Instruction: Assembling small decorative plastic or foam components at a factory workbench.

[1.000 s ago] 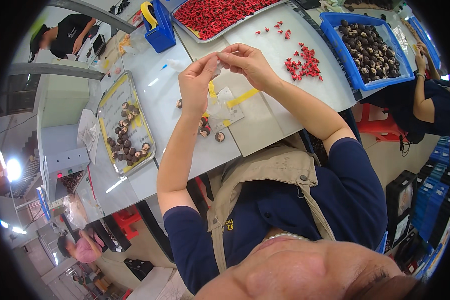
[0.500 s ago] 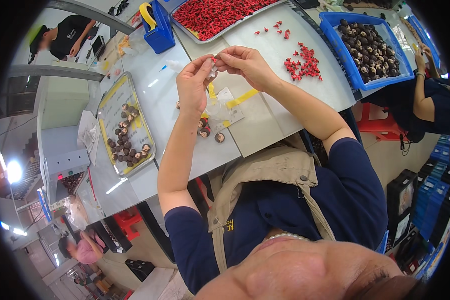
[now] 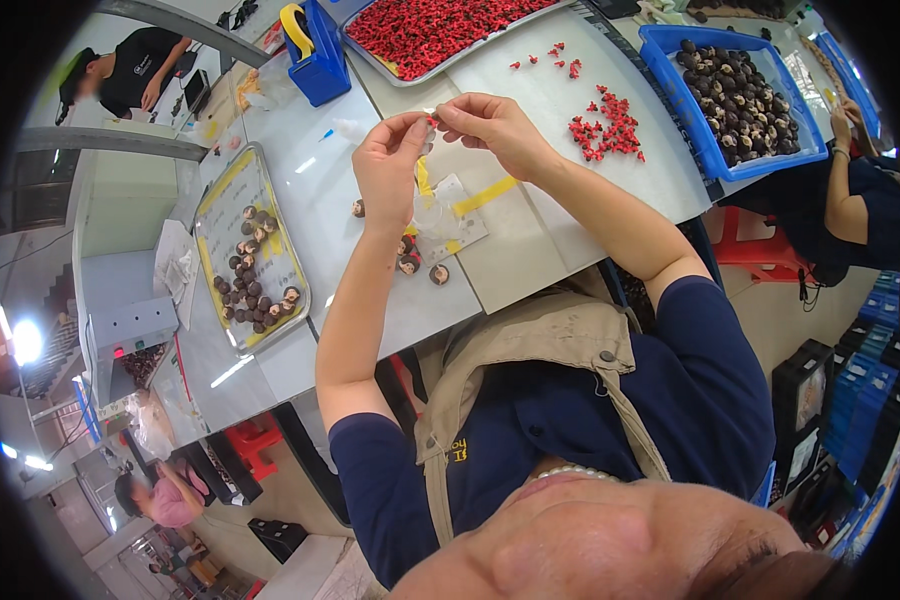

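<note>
L hand (image 3: 390,165) and R hand (image 3: 488,130) are up over the table (image 3: 335,265), fingertips v. close. L thumb and finger pinch a tiny red and white piece (image 3: 431,123), so it's right b/w the 2 hands. R thumb and finger are bent in close by it; can't tell if they grip it too.

Near the L forearm, a few small doll heads (image 3: 439,274) w/ dark hair sit on the table, by a white board (image 3: 463,228) w/ yellow tape. More heads lie in a metal tray (image 3: 286,255) on the left.

Up top, a big tray (image 3: 403,83) is full of red bits, w/ a blue tape holder (image 3: 320,78) just beside it. A small red pile (image 3: 610,130) is on the table to the right, near a blue bin (image 3: 775,165) w/ lots of brown heads. Far right, another person (image 3: 850,210) is by a red stool (image 3: 745,245).
</note>
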{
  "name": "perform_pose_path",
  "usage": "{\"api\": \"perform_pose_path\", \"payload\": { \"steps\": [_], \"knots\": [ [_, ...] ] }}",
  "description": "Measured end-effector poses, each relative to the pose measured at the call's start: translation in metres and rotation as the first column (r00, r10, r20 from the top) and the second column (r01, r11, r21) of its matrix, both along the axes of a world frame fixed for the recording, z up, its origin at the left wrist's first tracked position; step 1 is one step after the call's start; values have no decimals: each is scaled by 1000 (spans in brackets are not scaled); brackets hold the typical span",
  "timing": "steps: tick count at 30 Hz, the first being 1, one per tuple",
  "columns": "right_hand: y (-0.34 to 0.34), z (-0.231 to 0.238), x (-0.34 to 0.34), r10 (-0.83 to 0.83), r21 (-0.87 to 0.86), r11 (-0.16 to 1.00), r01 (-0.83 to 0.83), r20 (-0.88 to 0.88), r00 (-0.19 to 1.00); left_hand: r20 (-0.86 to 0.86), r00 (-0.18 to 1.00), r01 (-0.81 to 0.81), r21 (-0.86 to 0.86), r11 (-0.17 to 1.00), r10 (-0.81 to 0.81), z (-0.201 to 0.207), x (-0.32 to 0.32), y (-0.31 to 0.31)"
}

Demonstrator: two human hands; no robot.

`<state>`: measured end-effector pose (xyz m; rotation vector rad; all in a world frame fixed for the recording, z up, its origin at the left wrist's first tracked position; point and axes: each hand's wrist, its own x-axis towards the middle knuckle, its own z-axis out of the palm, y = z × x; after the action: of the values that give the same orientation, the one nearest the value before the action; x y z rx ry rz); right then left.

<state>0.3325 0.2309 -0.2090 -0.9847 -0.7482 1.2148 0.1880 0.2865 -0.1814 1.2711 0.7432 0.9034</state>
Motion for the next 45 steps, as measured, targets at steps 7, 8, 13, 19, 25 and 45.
{"api": "perform_pose_path", "payload": {
  "steps": [7, 8, 13, 19, 25, 45],
  "knots": [
    [0, -2, 4, 35, -9, 999, -36, -62, 997, 49, 999, -6, 30, 1000, 5, 2, 1, -4],
    [0, -1, 4, -1, 17, 1000, 1, -17, 1000, 48, 999, -6, 30, 1000, 4, 3, 1, -4],
    [-2, 0, -2, -210, 153, 973, 172, 285, 935, 61, 998, 7, -81, 997, -2, 11, 3, -8],
    [-4, 3, -7, -493, 483, 855, 190, 641, 589, 44, 999, 26, -8, 1000, -25, 6, 6, -5],
    [-1, 5, -4, -325, 206, 941, 268, 335, 884, 15, 997, 75, -122, 990, -74, 4, 1, -3],
    [-1, 1, 4, -128, 120, 989, 88, 382, 915, -4, 999, 46, -4, 999, -46, -4, 10, 3]
  ]
}}
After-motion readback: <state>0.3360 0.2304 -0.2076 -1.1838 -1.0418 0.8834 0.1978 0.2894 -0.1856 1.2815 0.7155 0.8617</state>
